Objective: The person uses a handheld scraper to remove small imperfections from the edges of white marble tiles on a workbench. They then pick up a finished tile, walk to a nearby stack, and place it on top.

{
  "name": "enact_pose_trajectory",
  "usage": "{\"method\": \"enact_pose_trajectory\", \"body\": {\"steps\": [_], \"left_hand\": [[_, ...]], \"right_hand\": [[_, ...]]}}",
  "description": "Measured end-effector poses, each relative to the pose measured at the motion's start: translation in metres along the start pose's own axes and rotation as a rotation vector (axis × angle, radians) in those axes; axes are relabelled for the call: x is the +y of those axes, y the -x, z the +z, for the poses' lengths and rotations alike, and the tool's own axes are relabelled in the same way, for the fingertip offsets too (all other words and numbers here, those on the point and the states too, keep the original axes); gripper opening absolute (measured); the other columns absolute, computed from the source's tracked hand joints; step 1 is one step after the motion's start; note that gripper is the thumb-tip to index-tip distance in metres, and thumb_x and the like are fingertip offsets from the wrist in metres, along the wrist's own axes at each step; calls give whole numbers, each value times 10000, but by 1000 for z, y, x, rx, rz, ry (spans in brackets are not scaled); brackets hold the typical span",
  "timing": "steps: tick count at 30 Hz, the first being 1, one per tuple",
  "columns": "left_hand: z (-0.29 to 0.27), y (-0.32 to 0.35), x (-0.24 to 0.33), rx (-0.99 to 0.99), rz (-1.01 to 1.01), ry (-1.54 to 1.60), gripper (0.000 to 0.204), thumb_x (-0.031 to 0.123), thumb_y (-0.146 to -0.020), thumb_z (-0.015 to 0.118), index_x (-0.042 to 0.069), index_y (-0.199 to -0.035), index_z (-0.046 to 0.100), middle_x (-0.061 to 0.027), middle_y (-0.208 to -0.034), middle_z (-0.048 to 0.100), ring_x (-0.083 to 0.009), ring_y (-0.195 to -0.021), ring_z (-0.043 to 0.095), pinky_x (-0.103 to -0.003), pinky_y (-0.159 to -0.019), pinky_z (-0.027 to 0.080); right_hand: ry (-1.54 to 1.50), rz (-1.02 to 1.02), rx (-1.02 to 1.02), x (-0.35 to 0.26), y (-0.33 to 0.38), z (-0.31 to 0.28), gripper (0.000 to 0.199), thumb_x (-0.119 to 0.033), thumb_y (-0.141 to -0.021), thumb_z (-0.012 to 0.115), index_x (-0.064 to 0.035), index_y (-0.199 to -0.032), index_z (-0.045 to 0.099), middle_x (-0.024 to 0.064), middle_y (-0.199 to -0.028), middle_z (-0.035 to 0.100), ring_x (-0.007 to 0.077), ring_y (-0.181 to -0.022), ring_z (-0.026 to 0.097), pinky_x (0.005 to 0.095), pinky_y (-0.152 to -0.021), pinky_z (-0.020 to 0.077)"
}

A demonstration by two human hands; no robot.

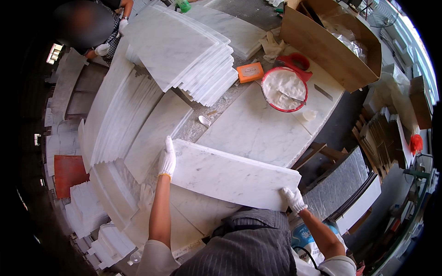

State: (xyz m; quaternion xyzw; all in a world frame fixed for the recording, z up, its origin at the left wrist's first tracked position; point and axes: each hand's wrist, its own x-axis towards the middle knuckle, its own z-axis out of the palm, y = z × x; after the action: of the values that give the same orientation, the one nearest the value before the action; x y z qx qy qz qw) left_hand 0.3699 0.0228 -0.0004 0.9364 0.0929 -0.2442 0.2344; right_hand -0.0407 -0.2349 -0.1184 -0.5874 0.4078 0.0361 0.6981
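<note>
A long white marble slab point(232, 177) with grey veins lies across in front of me, its far edge lined as if more than one piece is stacked. My left hand point(167, 158), in a white knit glove, grips its left end with the fingers pointing away from me. At the near right corner, my gloved right hand point(293, 200) is closed round the edge. Under and beyond the slab spreads a pale marble worktop point(248, 124). A tall stack of marble slabs point(177, 43) stands at the far left, with another marble piece point(159, 133) beside my left hand.
A red-rimmed tub of white paste point(283, 87) with a blade in it stands beyond the slab, beside an orange box point(250, 72). A cardboard box point(331, 43) sits far right. A dark grey slab point(334, 188) leans at right. Far left, a co-worker's gloved hand point(102, 49) shows.
</note>
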Motion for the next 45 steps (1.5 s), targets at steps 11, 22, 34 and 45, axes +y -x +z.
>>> {"method": "enact_pose_trajectory", "body": {"steps": [11,22,34,45], "left_hand": [[-22,33,2,247,313,-15,541,516,-944,458,40,-996,708,-190,-947,698,-395,-926,642,-451,-816,483],[78,140,-102,183,265,728,649,328,-910,595,43,-1438,347,-231,-1342,515,-357,-1193,533,-416,-988,411],[105,114,-128,-139,387,724,608,363,-957,549,-60,-1374,415,-230,-1374,497,-281,-1294,462,-348,-1075,357],[40,277,-329,-254,-71,969,421,412,-928,613,24,-1084,659,-73,-987,684,-162,-840,642,-294,-786,506]], "right_hand": [[-220,-13,-9,11,0,11,650,-498,-938,578,-21,-1365,465,71,-1250,568,186,-1098,551,352,-948,460],[-404,94,-84,-31,32,45,738,-612,-935,476,-56,-1413,393,130,-1302,548,287,-1133,584,417,-948,499],[-418,123,130,-11,93,122,802,-684,-925,413,-95,-1467,366,73,-1417,481,261,-1235,499,383,-1030,417],[869,-26,-894,-52,70,96,457,-458,-953,485,-71,-1176,584,156,-1116,613,345,-1030,592,450,-876,470]]}}
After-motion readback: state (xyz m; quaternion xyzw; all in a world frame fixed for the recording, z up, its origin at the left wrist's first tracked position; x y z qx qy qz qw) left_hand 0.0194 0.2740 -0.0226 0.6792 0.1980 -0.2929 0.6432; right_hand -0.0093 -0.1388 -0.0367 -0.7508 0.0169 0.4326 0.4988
